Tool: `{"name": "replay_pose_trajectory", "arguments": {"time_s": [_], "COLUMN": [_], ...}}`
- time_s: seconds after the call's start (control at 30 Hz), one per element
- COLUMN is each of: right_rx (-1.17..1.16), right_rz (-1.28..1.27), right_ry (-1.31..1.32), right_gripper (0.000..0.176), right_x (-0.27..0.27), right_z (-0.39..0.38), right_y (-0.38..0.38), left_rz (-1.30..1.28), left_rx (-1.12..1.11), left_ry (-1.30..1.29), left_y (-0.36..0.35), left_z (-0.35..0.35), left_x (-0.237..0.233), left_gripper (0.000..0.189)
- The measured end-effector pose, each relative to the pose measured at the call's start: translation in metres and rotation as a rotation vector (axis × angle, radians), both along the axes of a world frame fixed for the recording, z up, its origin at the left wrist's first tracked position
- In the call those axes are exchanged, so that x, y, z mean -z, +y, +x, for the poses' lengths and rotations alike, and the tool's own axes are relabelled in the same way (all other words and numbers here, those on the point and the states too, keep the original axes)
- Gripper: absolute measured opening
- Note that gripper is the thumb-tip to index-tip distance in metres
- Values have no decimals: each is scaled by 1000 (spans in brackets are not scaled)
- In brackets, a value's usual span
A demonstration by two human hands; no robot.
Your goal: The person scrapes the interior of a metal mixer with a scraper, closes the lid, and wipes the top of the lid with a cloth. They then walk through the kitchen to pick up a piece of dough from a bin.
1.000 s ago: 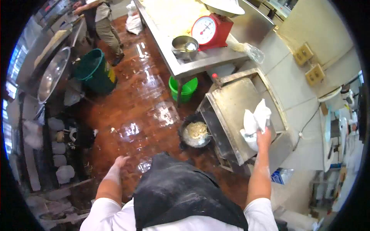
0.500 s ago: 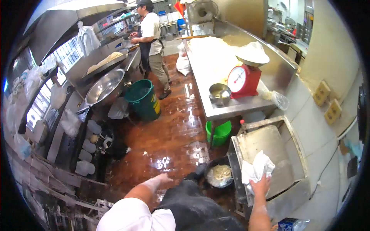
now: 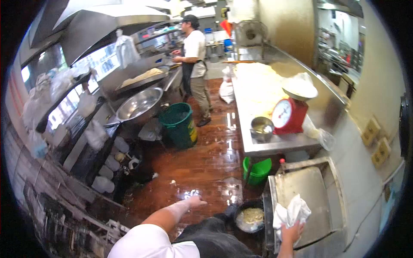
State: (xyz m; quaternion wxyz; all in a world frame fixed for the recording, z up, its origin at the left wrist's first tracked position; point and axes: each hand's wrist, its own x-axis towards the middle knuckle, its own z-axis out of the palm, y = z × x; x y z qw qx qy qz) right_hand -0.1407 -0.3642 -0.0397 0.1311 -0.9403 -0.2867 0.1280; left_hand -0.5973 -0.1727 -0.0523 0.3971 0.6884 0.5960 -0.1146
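At the lower right, my right hand (image 3: pixel 292 232) grips a white cloth (image 3: pixel 291 213) and rests with it on the left part of a worn metal machine top (image 3: pixel 307 189). My left hand (image 3: pixel 196 201) hangs over the wet brown floor, away from any object, its fingers drawn together with nothing seen in them. Between my dark apron (image 3: pixel 211 234) and the machine stands a black bucket (image 3: pixel 237 221) with pale scraps inside.
A steel table (image 3: pixel 258 148) holds a red scale (image 3: pixel 297 118), a metal pot (image 3: pixel 262 129) and pale dough. Under it is a green bucket (image 3: pixel 258 172). A dark green bin (image 3: pixel 177 124) and another person (image 3: pixel 194 64) stand further off, near a large steel bowl (image 3: pixel 140 104).
The view has tilted up and turned a little left, so the room sits lower and further right. My right hand stays on the cloth at the machine top.
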Motion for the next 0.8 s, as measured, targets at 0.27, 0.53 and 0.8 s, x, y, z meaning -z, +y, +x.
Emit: {"name": "replay_pose_trajectory", "arguments": {"time_s": [0.27,0.53,0.8], "right_rx": [22,-31,-205], "right_rz": [-2,134,-86], "right_ry": [-26,-67,-336], "right_gripper": [89,81,56], "right_x": [-4,13,48], "right_z": [-2,7,26], "right_y": [-1,-10,-19], "left_rz": [-119,-119,18], "left_rx": [-84,12,20], "left_ry": [50,144,-181], "left_y": [-50,-7,57], "left_z": [-80,-147,-53], "left_x": [55,167,87], "left_gripper": [54,59,61]}}
